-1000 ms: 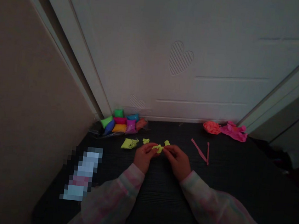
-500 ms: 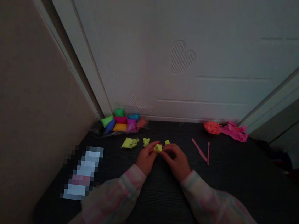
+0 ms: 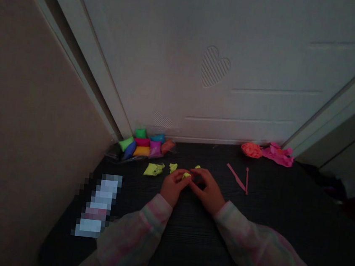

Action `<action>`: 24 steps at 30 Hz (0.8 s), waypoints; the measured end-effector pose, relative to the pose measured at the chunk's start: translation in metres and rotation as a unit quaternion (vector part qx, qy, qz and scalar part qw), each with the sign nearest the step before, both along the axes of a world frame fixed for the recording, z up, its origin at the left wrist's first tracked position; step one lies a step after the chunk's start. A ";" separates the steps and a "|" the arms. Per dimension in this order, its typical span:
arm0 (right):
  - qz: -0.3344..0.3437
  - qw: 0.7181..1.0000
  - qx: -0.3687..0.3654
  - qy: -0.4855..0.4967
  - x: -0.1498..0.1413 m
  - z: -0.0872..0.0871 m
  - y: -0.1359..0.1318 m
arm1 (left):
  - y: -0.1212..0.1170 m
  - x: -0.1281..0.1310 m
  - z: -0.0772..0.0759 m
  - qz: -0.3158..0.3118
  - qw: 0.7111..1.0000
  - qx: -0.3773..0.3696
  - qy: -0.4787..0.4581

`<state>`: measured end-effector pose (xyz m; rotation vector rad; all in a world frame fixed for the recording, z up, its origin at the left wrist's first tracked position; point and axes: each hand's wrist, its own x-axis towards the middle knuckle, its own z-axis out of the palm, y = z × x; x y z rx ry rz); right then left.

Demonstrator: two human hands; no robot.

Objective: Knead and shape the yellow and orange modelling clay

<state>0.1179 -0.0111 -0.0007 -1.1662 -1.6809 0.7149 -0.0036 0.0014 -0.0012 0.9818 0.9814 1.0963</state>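
Between the fingertips of my two hands is a small lump of yellow modelling clay (image 3: 186,176). My left hand (image 3: 172,187) is closed on it from the left, and my right hand (image 3: 208,192) pinches at it from the right; the fingers hide part of the lump. Just beyond my hands lie a small yellow clay piece (image 3: 173,167) and another yellow bit (image 3: 198,167), partly covered by my right hand. Left of these sits an opened yellow clay packet (image 3: 153,169).
Several coloured clay packets (image 3: 142,151) in clear wrap lie at the back left. Two pink modelling tools (image 3: 236,177) rest right of my hands. An orange clay mass (image 3: 252,149) and a crumpled pink piece (image 3: 278,154) sit against the white door (image 3: 172,64). A blurred pale rectangle (image 3: 98,205) lies left.
My fingers have closed further around the yellow clay, so less of it shows. My right hand has shifted slightly left and covers more of the yellow bit behind it.
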 end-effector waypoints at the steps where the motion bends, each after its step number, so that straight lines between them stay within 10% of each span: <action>1: 0.002 1.000 -0.001 -0.001 0.000 0.000 0.000 | 0.001 0.000 -0.001 -0.003 1.000 -0.006 -0.010; 24: 0.038 0.999 -0.019 0.016 0.003 0.001 0.001 | 0.000 0.001 -0.002 -0.011 0.991 -0.041 -0.125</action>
